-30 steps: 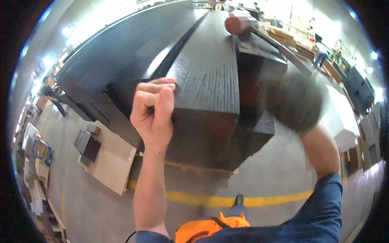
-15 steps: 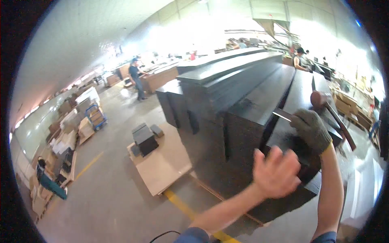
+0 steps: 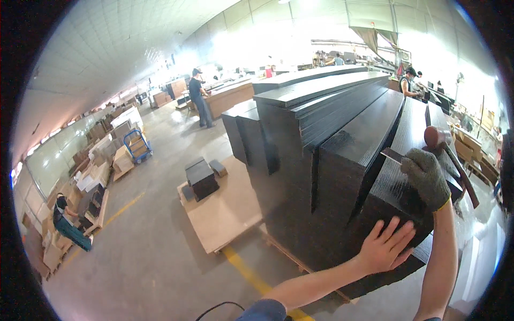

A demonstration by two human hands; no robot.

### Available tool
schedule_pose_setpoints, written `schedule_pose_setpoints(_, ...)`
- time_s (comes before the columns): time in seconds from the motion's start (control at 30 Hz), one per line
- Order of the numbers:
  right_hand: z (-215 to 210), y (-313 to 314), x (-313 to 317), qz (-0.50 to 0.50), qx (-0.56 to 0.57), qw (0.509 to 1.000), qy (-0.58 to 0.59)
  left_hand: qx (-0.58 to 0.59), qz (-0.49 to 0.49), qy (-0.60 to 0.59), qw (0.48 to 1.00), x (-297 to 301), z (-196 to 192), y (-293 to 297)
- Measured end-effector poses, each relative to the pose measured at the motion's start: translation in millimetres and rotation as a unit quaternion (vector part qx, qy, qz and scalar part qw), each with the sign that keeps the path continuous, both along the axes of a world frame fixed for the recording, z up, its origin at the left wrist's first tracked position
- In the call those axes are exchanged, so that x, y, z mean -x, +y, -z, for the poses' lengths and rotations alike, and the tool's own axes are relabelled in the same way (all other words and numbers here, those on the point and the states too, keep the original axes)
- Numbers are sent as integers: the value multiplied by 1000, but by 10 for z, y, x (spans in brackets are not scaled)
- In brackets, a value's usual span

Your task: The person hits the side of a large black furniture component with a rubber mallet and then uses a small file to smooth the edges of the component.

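My bare left hand [image 3: 386, 249] lies with spread fingers against the front ends of a stack of black boards [image 3: 386, 185]. A grey work glove covers my right hand [image 3: 426, 176], which is closed over the top of the same stack. From its fingers a flat metal blade [image 3: 393, 155], like a scraper, sticks out to the left; the grip is hidden in the glove. Just right of the glove rests a mallet [image 3: 437, 138] with a reddish-brown head and dark handle, lying along the stack's right side.
More black board stacks [image 3: 321, 96] reach away to the left and back. On the left, a pale board [image 3: 235, 214] carries small dark blocks [image 3: 203, 181]. A blue trolley [image 3: 138, 145] and loaded pallets [image 3: 96, 214] line the far left. Several people work further off.
My left hand has come down from above the stack and now touches the board ends. The right hand keeps the blade over the stack. The whole view has shifted slightly.
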State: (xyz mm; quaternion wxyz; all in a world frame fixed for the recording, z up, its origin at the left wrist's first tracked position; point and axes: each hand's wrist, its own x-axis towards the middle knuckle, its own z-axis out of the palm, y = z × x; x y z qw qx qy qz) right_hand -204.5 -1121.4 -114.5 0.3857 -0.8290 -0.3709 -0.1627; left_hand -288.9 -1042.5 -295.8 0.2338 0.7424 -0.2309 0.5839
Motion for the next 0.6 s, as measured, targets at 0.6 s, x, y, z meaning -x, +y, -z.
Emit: schedule_pose_setpoints(0.6,-77,-7,11,-44,49,993,-100,-33,-43,-17,998,13,154,9)
